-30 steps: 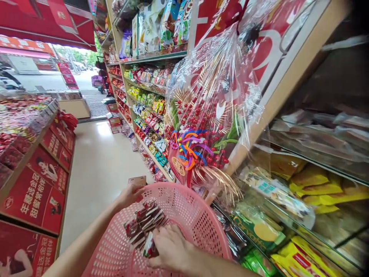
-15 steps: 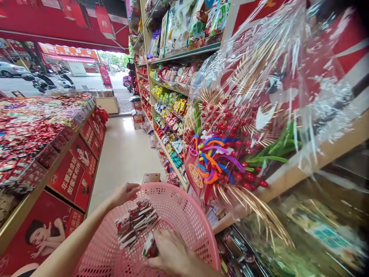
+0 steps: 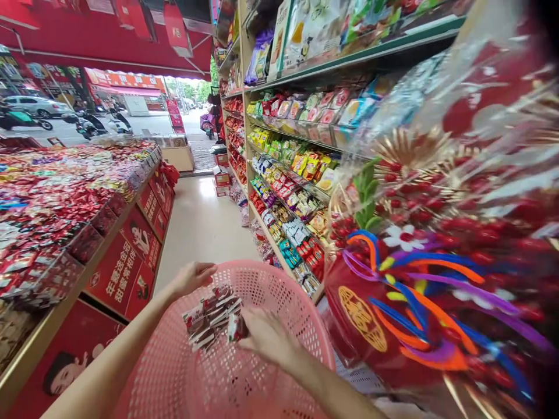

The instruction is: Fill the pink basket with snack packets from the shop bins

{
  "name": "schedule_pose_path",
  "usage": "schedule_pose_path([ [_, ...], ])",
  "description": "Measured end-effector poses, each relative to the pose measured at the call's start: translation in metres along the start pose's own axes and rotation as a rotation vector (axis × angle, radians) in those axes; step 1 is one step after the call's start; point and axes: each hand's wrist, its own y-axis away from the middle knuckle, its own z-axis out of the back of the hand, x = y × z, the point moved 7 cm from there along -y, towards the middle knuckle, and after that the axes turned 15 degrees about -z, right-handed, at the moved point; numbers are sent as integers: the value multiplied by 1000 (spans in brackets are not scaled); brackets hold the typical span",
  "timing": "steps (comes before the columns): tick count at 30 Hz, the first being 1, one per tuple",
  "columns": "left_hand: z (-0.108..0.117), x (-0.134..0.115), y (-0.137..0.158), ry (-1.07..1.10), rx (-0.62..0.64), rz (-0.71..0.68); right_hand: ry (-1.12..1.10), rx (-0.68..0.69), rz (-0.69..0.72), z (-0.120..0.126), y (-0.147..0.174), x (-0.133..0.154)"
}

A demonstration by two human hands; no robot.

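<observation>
My left hand (image 3: 194, 280) grips the far left rim of a round pink plastic basket (image 3: 301, 314) with many holes in its wall. Inside lies a small pile of wrapped snack packets (image 3: 212, 320), brown and red with pale edges. My right hand (image 3: 266, 334) reaches into the basket from the right, its thumb and fingers closed on a small wrapped snack packet (image 3: 236, 327) in red, white and green. That packet is at the right edge of the pile; whether it touches the others is hard to tell.
A long counter (image 3: 91, 262) heaped with wrapped sweets runs along the left. Shelves (image 3: 288, 192) of packaged snacks line the right. Close by on the right is a plastic-wrapped decoration (image 3: 406, 291) with red berries. An aisle floor (image 3: 196, 227) leads towards the street.
My right hand has moved the held packet forward to the pile's edge. The view has come forward along the aisle, and the berry decoration now looms larger. My left hand stays on the rim.
</observation>
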Motion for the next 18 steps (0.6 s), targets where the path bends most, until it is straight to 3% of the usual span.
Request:
schedule_pose_path([
  [5, 52, 23, -44, -88, -21, -80, 183, -180, 194, 48, -94, 50],
  [10, 81, 45, -77, -118, 6, -70, 255, -231, 403, 63, -170, 96],
  [14, 93, 71, -106, -112, -5, -69, 255, -203, 522, 66, -219, 105],
  [18, 100, 103, -142, -91, -9, -70, 307, -188, 532, 72, -268, 104],
])
